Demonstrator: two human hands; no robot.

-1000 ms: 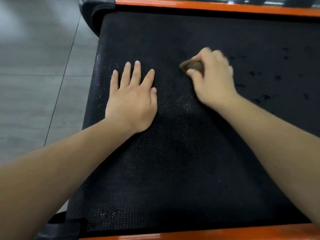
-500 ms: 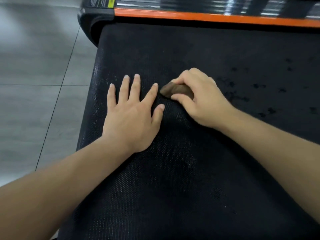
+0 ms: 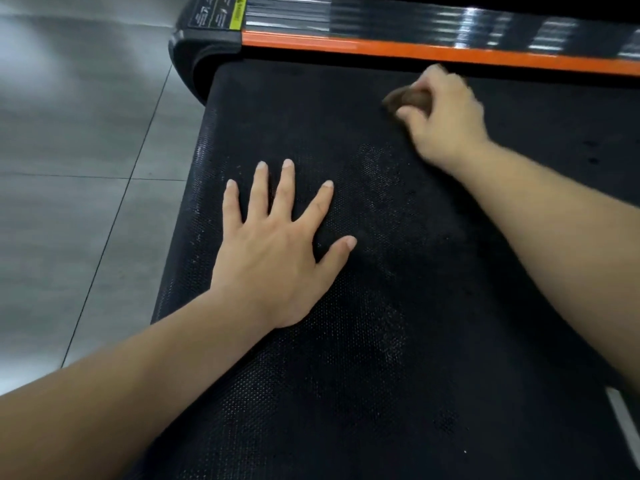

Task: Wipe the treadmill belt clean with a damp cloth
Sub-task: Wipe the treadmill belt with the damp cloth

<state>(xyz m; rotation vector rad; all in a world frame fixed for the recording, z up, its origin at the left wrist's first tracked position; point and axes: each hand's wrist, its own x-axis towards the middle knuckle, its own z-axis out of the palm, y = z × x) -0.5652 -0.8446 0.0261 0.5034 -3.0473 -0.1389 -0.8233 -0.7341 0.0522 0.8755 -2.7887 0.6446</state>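
right grip (image 3: 446,116) curls round a brown cloth (image 3: 408,98) on the treadmill belt (image 3: 346,393) at 1 o'clock, near the orange rail (image 3: 346,43); left grip (image 3: 277,247) lies spread flat at 9 o'clock

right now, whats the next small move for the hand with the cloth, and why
Probably sweep the right hand with its brown cloth rightward along the belt: it is up by the orange rail, so little belt lies beyond it, and dark spots show to its right. The left hand lies flat, bracing.
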